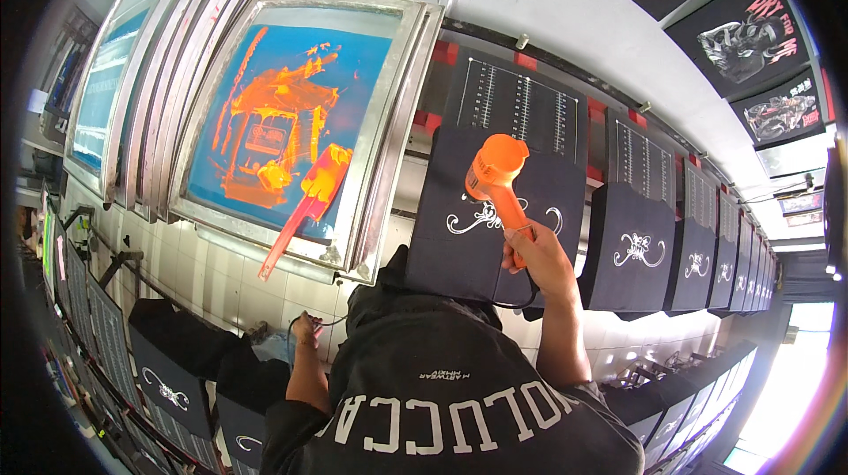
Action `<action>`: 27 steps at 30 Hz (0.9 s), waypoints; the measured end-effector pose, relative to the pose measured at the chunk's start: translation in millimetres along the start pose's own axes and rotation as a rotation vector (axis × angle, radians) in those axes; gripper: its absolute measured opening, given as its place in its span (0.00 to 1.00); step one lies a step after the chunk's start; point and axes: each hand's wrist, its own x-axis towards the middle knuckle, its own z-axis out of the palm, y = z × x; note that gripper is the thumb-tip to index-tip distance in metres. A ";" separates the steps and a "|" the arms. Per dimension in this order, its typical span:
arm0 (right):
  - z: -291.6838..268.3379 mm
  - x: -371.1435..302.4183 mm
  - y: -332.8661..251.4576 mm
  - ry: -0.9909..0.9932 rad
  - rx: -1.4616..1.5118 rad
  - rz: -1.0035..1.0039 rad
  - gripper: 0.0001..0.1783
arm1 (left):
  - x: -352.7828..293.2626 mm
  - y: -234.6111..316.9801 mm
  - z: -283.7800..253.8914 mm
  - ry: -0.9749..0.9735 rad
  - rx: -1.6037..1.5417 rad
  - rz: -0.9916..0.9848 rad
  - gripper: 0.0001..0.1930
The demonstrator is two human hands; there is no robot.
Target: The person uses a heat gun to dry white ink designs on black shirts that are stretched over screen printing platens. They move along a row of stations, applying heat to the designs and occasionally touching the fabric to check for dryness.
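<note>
My right hand [541,256] is wrapped round the handle of an orange hair dryer [503,177]. The dryer is held over a black shirt [433,250] with a white scroll print, spread on a board in front of me. A dark cord [332,323] shows at my left hand [306,330], low on the left, with the fingers closed round it. Left of the shirt stands a metal-framed printing screen [393,135] with blue mesh and smeared orange ink. A red ink spatula [305,214], coated with orange ink at its wide end, lies on that screen.
More framed screens [132,113] stand side by side at the far left. A row of black printed shirts on boards [632,250] runs off to the right, and others [172,378] line the lower left. Pale floor tiles [238,276] show between the rows. Dark posters [742,42] hang on the wall.
</note>
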 end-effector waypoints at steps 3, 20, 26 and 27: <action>-6.6 -6.3 1.8 0.082 -0.013 0.014 0.13 | -22.3 16.4 -14.5 -0.025 0.217 0.226 0.19; -75.8 -41.9 33.7 0.119 0.049 0.037 0.15 | -120.8 -25.3 -120.3 0.652 0.407 0.623 0.23; -64.5 -32.9 30.5 0.009 0.076 0.013 0.16 | -187.8 -47.3 -117.4 0.701 1.375 0.667 0.22; -62.6 -30.0 30.9 -0.023 0.075 0.009 0.16 | -192.9 -56.3 -120.7 0.704 1.392 0.742 0.21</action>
